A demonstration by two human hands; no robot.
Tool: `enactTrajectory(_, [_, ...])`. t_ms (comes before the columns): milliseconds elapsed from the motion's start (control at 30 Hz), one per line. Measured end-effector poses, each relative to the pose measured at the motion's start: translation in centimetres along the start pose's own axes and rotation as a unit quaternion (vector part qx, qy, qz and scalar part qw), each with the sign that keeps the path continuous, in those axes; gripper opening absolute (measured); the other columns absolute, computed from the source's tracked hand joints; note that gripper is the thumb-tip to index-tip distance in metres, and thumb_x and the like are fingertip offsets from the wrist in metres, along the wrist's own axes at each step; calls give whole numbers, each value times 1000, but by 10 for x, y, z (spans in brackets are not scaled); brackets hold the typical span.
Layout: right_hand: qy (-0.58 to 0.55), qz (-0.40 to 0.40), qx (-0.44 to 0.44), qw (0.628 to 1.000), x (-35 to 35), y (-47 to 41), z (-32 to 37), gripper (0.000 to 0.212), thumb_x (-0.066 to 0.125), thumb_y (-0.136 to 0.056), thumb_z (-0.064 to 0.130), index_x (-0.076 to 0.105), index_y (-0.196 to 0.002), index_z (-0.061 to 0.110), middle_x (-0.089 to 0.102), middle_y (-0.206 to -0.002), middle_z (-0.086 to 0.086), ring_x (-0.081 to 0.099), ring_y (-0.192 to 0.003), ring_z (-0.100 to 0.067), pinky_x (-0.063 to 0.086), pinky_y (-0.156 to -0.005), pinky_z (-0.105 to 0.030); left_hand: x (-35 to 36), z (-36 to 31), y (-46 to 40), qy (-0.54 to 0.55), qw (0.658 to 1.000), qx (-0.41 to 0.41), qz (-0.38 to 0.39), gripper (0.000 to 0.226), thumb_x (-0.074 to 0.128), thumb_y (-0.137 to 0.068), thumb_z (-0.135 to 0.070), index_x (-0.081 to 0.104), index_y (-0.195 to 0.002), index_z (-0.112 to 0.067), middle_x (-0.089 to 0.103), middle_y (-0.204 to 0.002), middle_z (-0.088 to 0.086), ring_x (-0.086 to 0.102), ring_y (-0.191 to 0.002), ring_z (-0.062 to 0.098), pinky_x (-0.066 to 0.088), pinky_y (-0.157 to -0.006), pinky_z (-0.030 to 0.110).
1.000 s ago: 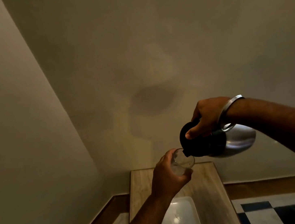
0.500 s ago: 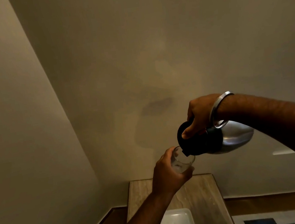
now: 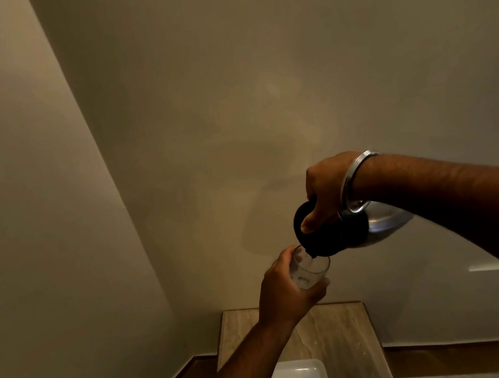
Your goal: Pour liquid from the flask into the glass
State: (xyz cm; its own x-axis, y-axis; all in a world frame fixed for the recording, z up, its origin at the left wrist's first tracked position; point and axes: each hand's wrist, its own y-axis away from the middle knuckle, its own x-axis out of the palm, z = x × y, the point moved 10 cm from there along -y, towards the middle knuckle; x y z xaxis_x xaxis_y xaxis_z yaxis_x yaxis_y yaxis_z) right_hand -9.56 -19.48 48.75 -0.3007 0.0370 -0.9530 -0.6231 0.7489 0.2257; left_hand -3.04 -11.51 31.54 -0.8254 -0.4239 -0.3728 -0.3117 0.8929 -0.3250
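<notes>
Pour | flask (image 3: 338, 234) spout at glass (image 3: 309, 271) rim | right hand (image 3: 327, 190) fingers clamped on flask, left hand (image 3: 283, 291) fingers around glass | tip slowly, glass steady

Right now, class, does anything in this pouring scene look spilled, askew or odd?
Nothing looks spilled. The flask is tipped by the right hand, spout at the rim of the glass, which the left hand holds in mid-air above the wooden counter rather than resting on it.
</notes>
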Motion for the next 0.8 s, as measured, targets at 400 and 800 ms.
enactTrajectory(400, [65, -36, -3, 997, -2, 3, -1, 59, 67, -59, 80, 59, -62, 22, 64, -60, 5, 63, -56, -15, 48, -51, -26, 2, -6, 4, -11, 1000, 4, -13, 82, 81, -67, -58, 48, -136, -27, 64, -128, -4, 58, -116, 4, 54, -93, 26])
enactTrajectory(800, [70, -51, -4, 996, -7, 8, -1, 59, 67, -57, 81, 58, -61, 22, 63, -58, 5, 63, -55, -16, 55, -57, -29, 3, -10, 4, -19, 1000, 9, -15, 79, 79, -67, -60, 50, -133, -28, 65, -120, -8, 60, -106, 3, 56, -88, 29])
